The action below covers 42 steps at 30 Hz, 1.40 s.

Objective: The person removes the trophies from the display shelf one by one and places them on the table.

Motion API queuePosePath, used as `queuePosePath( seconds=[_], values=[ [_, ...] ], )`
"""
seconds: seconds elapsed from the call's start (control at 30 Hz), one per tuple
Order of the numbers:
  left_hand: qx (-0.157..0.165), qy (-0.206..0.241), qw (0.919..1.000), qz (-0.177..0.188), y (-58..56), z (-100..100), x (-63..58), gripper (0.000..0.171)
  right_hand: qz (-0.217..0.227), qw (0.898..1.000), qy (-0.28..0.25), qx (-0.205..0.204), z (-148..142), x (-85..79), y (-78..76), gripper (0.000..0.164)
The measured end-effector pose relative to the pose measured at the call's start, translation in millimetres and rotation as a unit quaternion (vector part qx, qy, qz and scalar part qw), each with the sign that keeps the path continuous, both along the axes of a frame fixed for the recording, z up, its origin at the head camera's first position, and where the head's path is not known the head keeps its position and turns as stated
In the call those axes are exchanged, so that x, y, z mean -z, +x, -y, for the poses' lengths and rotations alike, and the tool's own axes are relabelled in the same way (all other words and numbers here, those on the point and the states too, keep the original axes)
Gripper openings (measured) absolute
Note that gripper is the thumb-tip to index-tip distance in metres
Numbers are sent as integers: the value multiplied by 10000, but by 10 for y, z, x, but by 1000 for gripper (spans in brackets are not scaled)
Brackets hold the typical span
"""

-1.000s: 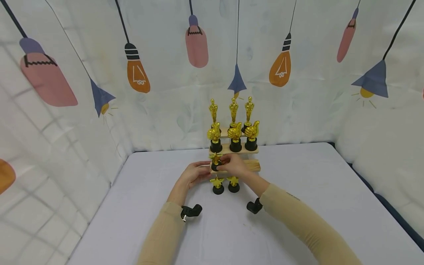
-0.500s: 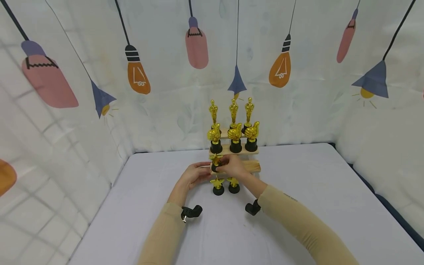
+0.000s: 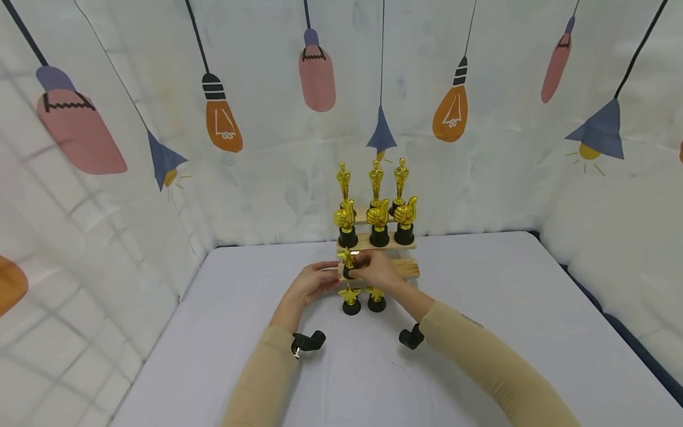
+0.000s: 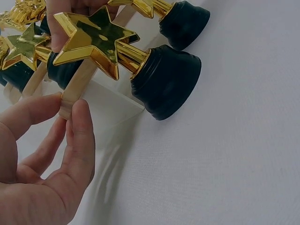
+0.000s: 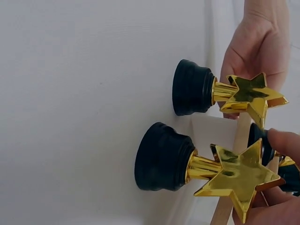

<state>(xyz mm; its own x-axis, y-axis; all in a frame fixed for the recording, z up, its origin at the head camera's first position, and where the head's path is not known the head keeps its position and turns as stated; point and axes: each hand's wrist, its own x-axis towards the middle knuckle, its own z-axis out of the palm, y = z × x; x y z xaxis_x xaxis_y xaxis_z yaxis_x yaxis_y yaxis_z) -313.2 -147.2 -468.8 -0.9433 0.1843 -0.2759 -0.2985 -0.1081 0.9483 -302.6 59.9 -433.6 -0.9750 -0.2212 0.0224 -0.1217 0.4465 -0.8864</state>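
My left hand [image 3: 311, 281] pinches the left end of the lowest wooden shelf board [image 4: 80, 86] between thumb and fingers. At that same end, my right hand [image 3: 377, 268] holds a gold star trophy [image 3: 348, 258] by its black base, upright on or just over the board; the base's contact is hidden. In front of the shelf, two more star trophies stand upright on the table: the left one [image 3: 351, 306] and the right one [image 3: 376, 303]. In the right wrist view, fingers [image 5: 281, 143] of my right hand touch the held trophy's base, partly behind a nearer star.
Above the lowest board, thumbs-up trophies [image 3: 379, 222] line the middle tier. Figure trophies [image 3: 376, 178] stand on the top tier, near the patterned wall cloth [image 3: 267, 178]. A white cloth [image 3: 480, 284] covers the table.
The star trophy in my right hand has shifted very slightly to the right along the board. My left hand keeps its place, and the other trophies stand as before.
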Motion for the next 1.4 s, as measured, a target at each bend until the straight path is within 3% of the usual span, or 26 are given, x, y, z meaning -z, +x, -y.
queuePosePath(
  seconds=[0.53, 0.83, 1.4],
  values=[
    [-43, 14, 10000, 47, -6, -6, -9, 49, -219, 9985, 383, 311, -235, 70, 29, 34],
    [-55, 47, 10000, 35, 2, -6, 11, 49, -206, 9978, 567, 270, -258, 15, 62, 43],
    [-107, 93, 9999, -17, 19, -17, 11, 49, -208, 9983, 469, 274, -269, 23, 96, 40]
  ],
)
